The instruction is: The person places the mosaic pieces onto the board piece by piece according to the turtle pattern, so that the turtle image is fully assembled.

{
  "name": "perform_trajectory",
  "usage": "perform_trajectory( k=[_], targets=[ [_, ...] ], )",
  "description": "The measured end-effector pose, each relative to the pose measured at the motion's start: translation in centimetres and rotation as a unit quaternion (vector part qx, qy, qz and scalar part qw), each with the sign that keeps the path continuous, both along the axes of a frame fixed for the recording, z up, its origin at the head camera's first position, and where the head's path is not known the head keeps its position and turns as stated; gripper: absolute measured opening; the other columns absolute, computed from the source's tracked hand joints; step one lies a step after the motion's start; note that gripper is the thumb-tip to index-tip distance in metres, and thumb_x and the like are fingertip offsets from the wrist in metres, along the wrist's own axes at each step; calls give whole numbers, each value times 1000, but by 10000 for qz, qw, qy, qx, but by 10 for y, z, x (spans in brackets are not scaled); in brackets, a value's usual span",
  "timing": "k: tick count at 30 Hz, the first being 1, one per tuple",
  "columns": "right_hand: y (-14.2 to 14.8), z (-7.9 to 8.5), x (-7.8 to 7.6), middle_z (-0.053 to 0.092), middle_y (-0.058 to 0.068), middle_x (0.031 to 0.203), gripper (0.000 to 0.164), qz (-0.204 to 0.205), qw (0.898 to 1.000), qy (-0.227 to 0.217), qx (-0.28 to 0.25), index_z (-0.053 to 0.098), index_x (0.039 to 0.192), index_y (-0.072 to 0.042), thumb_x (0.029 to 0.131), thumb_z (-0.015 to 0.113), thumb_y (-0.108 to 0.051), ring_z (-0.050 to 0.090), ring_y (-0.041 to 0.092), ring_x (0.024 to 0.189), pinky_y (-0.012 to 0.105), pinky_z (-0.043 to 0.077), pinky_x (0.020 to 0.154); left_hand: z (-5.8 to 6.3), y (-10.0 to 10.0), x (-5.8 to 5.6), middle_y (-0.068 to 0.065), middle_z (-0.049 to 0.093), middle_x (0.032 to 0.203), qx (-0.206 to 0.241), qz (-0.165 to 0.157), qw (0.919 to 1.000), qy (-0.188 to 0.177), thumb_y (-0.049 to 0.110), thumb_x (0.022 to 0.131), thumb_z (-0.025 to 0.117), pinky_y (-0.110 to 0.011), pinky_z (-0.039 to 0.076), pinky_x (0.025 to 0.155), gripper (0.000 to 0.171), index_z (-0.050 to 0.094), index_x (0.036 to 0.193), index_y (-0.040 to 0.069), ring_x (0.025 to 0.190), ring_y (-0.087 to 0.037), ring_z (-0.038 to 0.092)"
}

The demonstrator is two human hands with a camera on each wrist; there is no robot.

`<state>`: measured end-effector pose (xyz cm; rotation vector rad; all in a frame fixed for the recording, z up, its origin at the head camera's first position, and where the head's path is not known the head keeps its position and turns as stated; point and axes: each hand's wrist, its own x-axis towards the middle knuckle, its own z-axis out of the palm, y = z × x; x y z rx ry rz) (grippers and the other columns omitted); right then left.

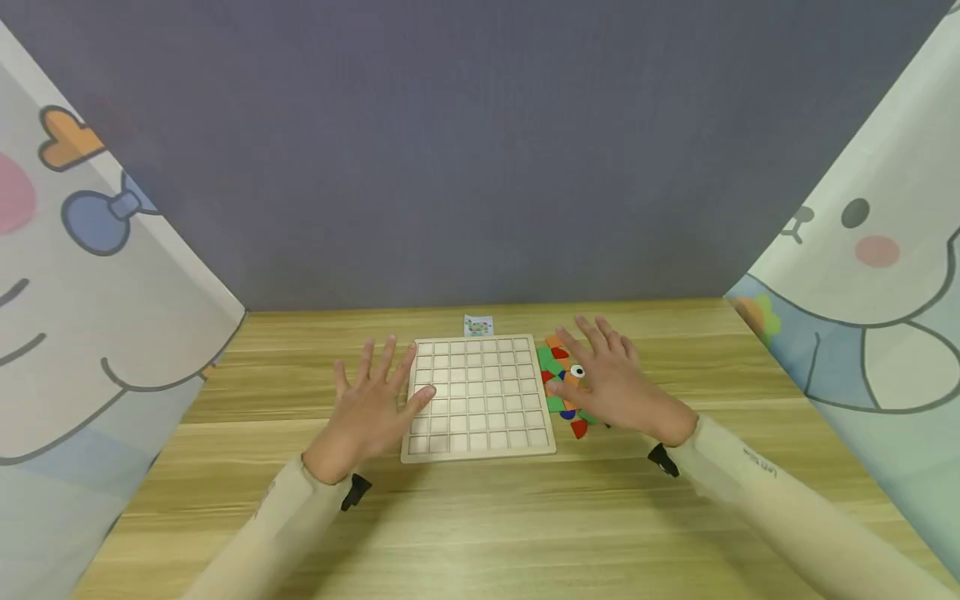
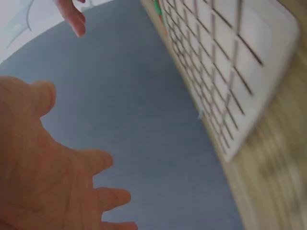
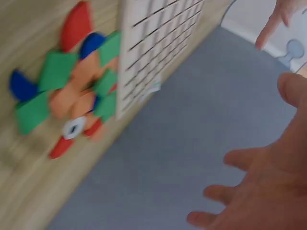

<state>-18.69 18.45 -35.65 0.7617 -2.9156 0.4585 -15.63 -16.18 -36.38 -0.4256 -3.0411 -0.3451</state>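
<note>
A gridded board (image 1: pixel 480 398) is being supported flat on the desk (image 1: pixel 465 525); at its 12 o'clock a small printed card (image 1: pixel 478 326) is being displayed, presumably for easy viewing, and at 3 o'clock coloured pieces (image 3: pixel 67 98) are being clustered, probably for ready reach. The left hand (image 1: pixel 371 417) is being poised at 9 o'clock, the right hand (image 1: pixel 618 387) above the pieces; each grip is being spread, nothing being grasped, apparently so that the layout is being left undisturbed.

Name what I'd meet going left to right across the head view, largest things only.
Left cartoon-printed panel, left hand, gridded board, right hand, right cartoon-printed panel.
</note>
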Motion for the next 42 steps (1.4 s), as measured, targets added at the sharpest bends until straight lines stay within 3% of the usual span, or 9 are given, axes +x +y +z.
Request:
perform_trajectory(
  k=[7, 12, 18, 22, 27, 34, 42],
  targets=[
    [23, -19, -23, 20, 16, 153, 62, 409, 9985, 2, -357, 39, 145, -12, 92, 63, -33, 4, 42, 139, 69, 9, 100, -20, -19, -10, -13, 5, 157, 139, -55, 9993, -351, 55, 98, 35, -70, -9, 99, 65, 21, 152, 22, 140, -41, -6],
    [40, -37, -44, 34, 17, 148, 44, 575, 9961, -265, -619, 61, 125, -5, 84, 73, -15, 11, 42, 138, 69, 11, 101, -34, -29, -14, -16, 7, 156, 18, -236, 9975, -661, 49, 97, 44, -75, 0, 97, 65, 23, 152, 19, 138, -47, 0],
    [50, -57, -64, 58, 16, 124, 24, 835, 9934, -343, -713, 72, 105, -3, 81, 74, -4, 39, 37, 116, 56, 34, 94, -44, -35, -16, -22, 12, 154, 66, -521, 9930, -1054, 44, 96, 50, -76, 12, 95, 67, 25, 151, 14, 135, -52, 9],
    [50, -67, -74, 65, 12, 110, 17, 956, 9927, -247, -686, 75, 95, -5, 79, 74, 0, 45, 29, 100, 45, 40, 82, -48, -37, -17, -23, 15, 153, 174, -573, 9899, -1284, 44, 96, 51, -76, 14, 94, 67, 26, 151, 14, 135, -53, 11],
    [46, -69, -82, 67, 3, 105, 13, 623, 9941, -569, -684, 75, 93, -11, 81, 74, -6, 43, 22, 98, 40, 40, 79, -48, -37, -19, -23, 15, 153, 224, -523, 9866, -1526, 45, 95, 53, -77, 13, 93, 67, 29, 150, 17, 135, -52, 11],
    [45, -67, -83, 65, -4, 89, 8, 269, 9944, -779, -659, 73, 87, -16, 82, 75, -12, 38, 20, 82, 35, 36, 69, -49, -37, -22, -22, 16, 153, 157, -528, 9850, -1637, 45, 93, 56, -78, 15, 91, 69, 29, 150, 19, 135, -52, 12],
    [48, -67, -85, 65, -2, 99, 17, 725, 9922, -725, -713, 72, 90, -14, 82, 71, 1, 45, 21, 86, 37, 40, 73, -47, -39, -24, -22, 17, 153, 125, -608, 9841, -1662, 43, 92, 58, -78, 19, 89, 69, 30, 150, 18, 134, -53, 14]
  ],
)
